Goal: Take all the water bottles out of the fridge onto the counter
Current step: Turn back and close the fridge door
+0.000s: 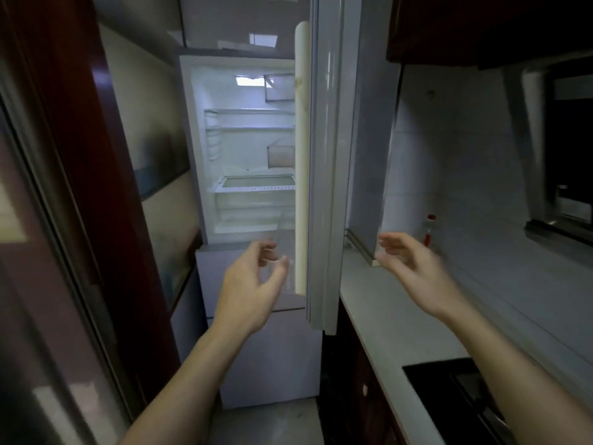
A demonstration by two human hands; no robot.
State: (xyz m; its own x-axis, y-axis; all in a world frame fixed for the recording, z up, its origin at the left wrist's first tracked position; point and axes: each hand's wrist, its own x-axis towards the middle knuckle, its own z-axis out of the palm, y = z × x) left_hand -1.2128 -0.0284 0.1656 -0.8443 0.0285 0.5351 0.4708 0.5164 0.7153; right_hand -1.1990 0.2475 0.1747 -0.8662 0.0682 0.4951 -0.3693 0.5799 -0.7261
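The fridge (pixel 250 155) stands open ahead, its white interior lit. On its glass shelves I see a clear crisper drawer and a pale box, but no bottle that I can make out. The fridge door (pixel 324 187) swings out to the right, edge-on to me. My left hand (pixel 253 284) hovers in front of the lower edge of the open compartment with relaxed, slightly curved fingers and holds nothing. My right hand (pixel 414 268), blurred by motion, is spread above the far end of the white counter (pixel 401 322). A small bottle with a red cap (pixel 429 231) stands on the counter by the wall.
The open door juts between the fridge and the counter. A black cooktop (pixel 465 396) sits in the counter at the lower right. A range hood (pixel 564 155) and a dark upper cabinet (pixel 481 27) hang above. A dark red door frame (pixel 106 187) bounds the left.
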